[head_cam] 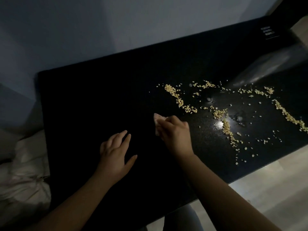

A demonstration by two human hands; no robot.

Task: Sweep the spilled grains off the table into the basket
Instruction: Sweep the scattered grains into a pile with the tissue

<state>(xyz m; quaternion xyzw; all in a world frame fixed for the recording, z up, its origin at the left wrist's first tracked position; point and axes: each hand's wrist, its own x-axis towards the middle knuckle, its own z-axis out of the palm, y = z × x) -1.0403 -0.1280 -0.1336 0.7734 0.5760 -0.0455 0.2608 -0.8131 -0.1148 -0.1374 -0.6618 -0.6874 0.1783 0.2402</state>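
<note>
Where the fingers [167, 122] of the right hand [175, 135] curl round what seems a pale cloth [157, 118], most of it is hidden beneath them. The left hand [115, 152] rests flat, fingers spread, on the dark tabletop [83, 97]. Grains [178, 99] lie scattered right of the cloth, the farthest trail cut off at the frame's edge.

Right edge cuts grains [290, 117]; right hand [175, 133] hides most of cloth [157, 119]; print [267, 33] unreadable.
</note>
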